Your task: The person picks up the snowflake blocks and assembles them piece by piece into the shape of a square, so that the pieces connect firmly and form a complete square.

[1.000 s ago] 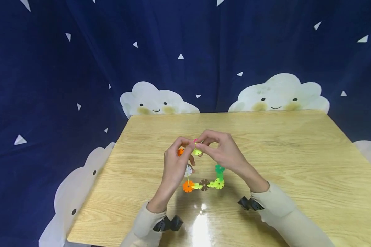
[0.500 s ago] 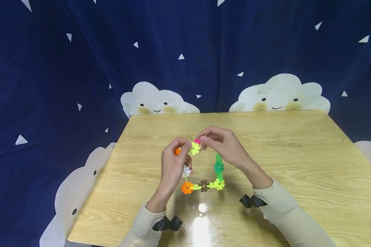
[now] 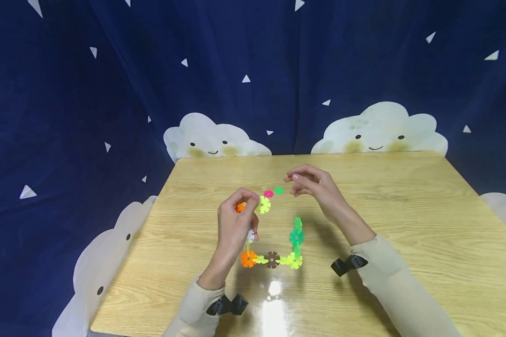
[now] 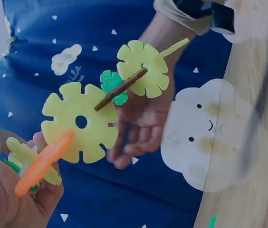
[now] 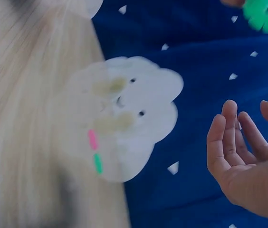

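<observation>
My left hand (image 3: 235, 224) pinches a chain of slotted plastic flower discs near its upper left corner. An orange disc (image 3: 239, 207) and a lime disc (image 3: 264, 204) show beside its fingertips; part of the chain is hidden behind the hand. Below hang a white disc (image 3: 250, 236), another orange disc, a brown disc (image 3: 271, 260) and lime ones. Green discs (image 3: 296, 237) rise at the right side, their top end free. In the left wrist view a large lime disc (image 4: 79, 121) stands by the fingers. My right hand (image 3: 320, 189) is apart from the chain, fingers loosely bent, holding nothing.
Further back, a pink disc (image 3: 268, 193) and a green disc (image 3: 278, 190) appear to lie loose on the wooden table (image 3: 383, 201). A dark blue curtain (image 3: 253, 107) printed with clouds hangs behind the table's far edge.
My right hand has let go near the lime disc and moved away to the right. My left hand has shifted slightly left with the chain, leaving the pink and green discs in sight.
</observation>
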Available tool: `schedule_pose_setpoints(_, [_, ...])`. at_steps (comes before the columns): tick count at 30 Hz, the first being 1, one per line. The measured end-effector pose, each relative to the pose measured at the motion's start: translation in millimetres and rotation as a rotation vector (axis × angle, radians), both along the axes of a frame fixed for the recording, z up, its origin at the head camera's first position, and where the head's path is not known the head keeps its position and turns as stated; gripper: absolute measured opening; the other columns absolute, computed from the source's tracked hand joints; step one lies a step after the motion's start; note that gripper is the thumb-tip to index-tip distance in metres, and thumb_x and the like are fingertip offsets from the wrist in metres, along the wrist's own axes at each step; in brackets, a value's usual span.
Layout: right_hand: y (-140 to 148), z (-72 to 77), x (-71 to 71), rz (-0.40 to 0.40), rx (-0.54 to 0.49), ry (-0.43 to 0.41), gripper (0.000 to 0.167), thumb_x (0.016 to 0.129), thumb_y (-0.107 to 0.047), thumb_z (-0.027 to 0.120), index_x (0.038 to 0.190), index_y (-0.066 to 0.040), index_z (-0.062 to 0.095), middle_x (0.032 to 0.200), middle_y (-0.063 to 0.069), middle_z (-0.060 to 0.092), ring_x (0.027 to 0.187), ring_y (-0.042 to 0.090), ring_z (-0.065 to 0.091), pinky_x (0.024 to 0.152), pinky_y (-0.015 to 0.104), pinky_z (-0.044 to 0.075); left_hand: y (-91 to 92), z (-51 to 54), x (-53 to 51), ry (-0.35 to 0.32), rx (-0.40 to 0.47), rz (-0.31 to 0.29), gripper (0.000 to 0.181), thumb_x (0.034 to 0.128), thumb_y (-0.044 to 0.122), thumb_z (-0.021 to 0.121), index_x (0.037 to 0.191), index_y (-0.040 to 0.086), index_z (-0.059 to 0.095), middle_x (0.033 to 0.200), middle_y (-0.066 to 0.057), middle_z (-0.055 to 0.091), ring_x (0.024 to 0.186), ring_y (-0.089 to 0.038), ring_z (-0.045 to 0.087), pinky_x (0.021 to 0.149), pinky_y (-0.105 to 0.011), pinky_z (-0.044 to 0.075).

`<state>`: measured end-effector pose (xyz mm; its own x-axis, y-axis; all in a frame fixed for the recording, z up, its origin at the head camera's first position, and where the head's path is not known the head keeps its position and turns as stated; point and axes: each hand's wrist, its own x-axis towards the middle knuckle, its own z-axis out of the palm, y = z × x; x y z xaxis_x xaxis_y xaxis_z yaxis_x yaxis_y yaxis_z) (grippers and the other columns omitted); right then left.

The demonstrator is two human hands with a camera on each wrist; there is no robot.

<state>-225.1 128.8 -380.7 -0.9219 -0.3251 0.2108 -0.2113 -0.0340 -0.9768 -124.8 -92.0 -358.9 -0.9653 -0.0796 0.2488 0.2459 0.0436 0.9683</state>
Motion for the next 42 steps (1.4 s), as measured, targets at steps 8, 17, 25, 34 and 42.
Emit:
schedule_pose_setpoints(8, [-5.3,-38.8,-38.4,-0.071,0.034,-0.135,0.04,0.103,-0.01,0.065,0.138,0.007,0.056,0.132,0.029,0.061,0.087,0.022,0.071,0.079,0.032,0.062,-9.0,1.4,-3.4,0.001,0.015,0.041,0.014,0.0969,0.007,0.058,0.096,-0.001,0.069,0.058,-0.008,0.054,0.034,-0.013,0.047,0.032,-0.025,0.043])
schedule_pose_setpoints(17, [-27.7,-67.8,-67.3,-0.071,0.209,-0.172,0.042,0.098,0.003,0.063,0.139,0.007,0.054,0.142,0.028,0.054,0.087,0.026,0.068,0.081,0.041,0.062,-28.2,5.7,-11.4,0.027,0.042,0.12,0.014,0.0963,0.005,0.057,0.095,-0.002,0.069,0.06,-0.006,0.054,0.034,-0.012,0.045,0.031,-0.025,0.041])
schedule_pose_setpoints(25, [-34.3,-82.8,-81.6,0.015,0.373,-0.188,0.045,0.095,0.011,0.062,0.139,0.006,0.056,0.132,0.032,0.059,0.077,0.023,0.067,0.062,0.029,0.057,-40.4,8.8,-15.2,0.015,0.052,0.136,0.013,0.0964,0.007,0.059,0.094,-0.002,0.068,0.052,-0.006,0.05,0.034,-0.012,0.045,0.031,-0.025,0.041])
schedule_pose_setpoints(34, [-37.0,-92.7,-90.9,0.044,0.494,-0.116,0.039,0.092,0.012,0.064,0.129,0.002,0.066,0.12,0.023,0.06,0.064,0.015,0.054,0.055,0.024,0.043,-48.1,9.3,-17.0,0.015,0.057,0.15,0.012,0.0963,0.006,0.059,0.094,-0.003,0.068,0.052,-0.006,0.049,0.034,-0.012,0.044,0.03,-0.025,0.04])
schedule_pose_setpoints(42, [-42.9,-96.8,-91.2,-0.038,0.72,0.161,0.025,0.09,0.01,0.069,0.109,-0.005,0.074,0.121,0.013,0.069,0.081,0.025,0.069,0.084,0.038,0.057,-46.1,10.0,-17.4,0.009,0.061,0.143,0.013,0.0955,0.005,0.058,0.094,-0.003,0.068,0.061,-0.008,0.053,0.034,-0.012,0.044,0.031,-0.025,0.04])
